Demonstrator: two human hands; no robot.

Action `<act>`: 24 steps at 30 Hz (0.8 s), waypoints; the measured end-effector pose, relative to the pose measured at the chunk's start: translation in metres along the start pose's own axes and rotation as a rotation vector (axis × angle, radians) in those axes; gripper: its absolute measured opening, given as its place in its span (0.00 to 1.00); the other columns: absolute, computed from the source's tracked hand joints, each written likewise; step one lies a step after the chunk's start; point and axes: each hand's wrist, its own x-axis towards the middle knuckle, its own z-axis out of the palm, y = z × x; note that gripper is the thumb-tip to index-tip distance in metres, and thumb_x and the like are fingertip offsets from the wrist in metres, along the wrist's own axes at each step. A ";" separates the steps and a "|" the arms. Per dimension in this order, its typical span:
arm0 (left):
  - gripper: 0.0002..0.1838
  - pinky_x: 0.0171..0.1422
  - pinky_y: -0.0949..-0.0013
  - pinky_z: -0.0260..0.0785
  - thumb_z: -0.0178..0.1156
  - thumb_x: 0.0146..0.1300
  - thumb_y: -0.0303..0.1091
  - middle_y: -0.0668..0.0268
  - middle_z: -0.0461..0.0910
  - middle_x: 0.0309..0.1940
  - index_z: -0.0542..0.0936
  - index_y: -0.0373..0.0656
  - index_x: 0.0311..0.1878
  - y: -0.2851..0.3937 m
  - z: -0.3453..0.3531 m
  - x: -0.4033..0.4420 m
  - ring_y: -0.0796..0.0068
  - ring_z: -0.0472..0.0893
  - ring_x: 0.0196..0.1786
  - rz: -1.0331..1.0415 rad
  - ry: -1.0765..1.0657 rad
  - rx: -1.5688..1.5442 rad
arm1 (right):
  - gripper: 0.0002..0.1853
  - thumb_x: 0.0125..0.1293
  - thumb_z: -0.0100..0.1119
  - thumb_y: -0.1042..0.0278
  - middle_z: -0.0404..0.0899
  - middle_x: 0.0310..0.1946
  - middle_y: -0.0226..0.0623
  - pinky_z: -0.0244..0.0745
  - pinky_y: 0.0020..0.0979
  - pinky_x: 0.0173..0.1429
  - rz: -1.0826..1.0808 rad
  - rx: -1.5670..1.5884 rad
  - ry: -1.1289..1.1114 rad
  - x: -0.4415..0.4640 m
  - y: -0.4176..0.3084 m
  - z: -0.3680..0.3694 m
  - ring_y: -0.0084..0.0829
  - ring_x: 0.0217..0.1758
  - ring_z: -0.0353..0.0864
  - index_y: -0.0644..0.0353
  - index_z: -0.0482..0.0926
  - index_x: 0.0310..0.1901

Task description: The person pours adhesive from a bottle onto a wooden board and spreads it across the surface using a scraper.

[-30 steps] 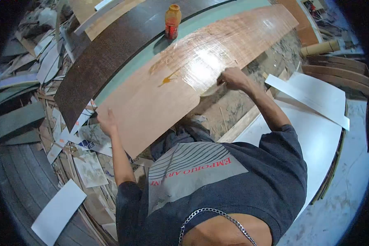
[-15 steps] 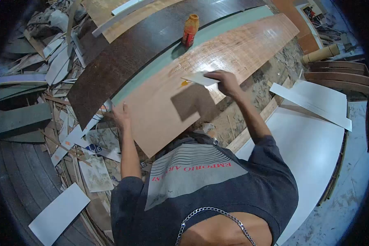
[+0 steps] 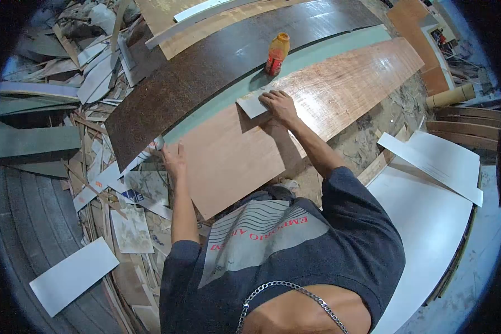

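A long light-brown wood sheet point(image 3: 225, 172) lies across in front of me, its right stretch glossy and wet, its left end dull. My right hand point(image 3: 280, 108) is closed on a small flat white scraper piece point(image 3: 253, 104), which is tilted against the sheet where gloss meets dull wood. My left hand point(image 3: 175, 160) grips the sheet's left end at the edge; some of its fingertips are hard to make out. Just beyond the sheet, an open bottle point(image 3: 276, 54) with a red label and yellowish stained neck stands on a pale green strip point(image 3: 206, 114).
A dark brown curved panel point(image 3: 189, 78) lies behind the green strip. Wood scraps and offcuts point(image 3: 94, 72) crowd the left side. White panels point(image 3: 414, 209) lie at the right, near curved brown pieces point(image 3: 465, 128). A loose white board point(image 3: 74, 276) is at the lower left.
My right hand has moved the scraper piece leftward and toward the far edge, over where a yellow blob was visible. My left hand stays at the sheet's end. The whole view has shifted slightly.
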 end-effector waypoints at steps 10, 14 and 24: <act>0.39 0.63 0.50 0.69 0.72 0.56 0.52 0.40 0.76 0.56 0.71 0.38 0.64 0.003 0.002 -0.001 0.40 0.77 0.58 0.062 0.074 -0.015 | 0.16 0.58 0.60 0.71 0.85 0.50 0.34 0.76 0.37 0.61 -0.113 0.198 -0.074 -0.027 -0.049 -0.043 0.38 0.56 0.82 0.53 0.84 0.49; 0.40 0.65 0.51 0.68 0.72 0.55 0.54 0.41 0.76 0.57 0.71 0.38 0.64 0.000 0.004 0.001 0.41 0.76 0.59 0.050 0.074 -0.013 | 0.13 0.60 0.60 0.66 0.86 0.44 0.38 0.80 0.41 0.50 0.071 0.119 0.081 0.010 0.007 -0.029 0.43 0.47 0.85 0.51 0.86 0.46; 0.41 0.67 0.50 0.64 0.73 0.54 0.53 0.43 0.75 0.59 0.71 0.39 0.64 -0.019 0.014 0.004 0.44 0.73 0.63 -0.016 0.031 -0.028 | 0.12 0.54 0.62 0.63 0.87 0.35 0.43 0.81 0.44 0.44 0.034 0.035 -0.378 0.042 0.003 -0.040 0.45 0.41 0.87 0.46 0.89 0.40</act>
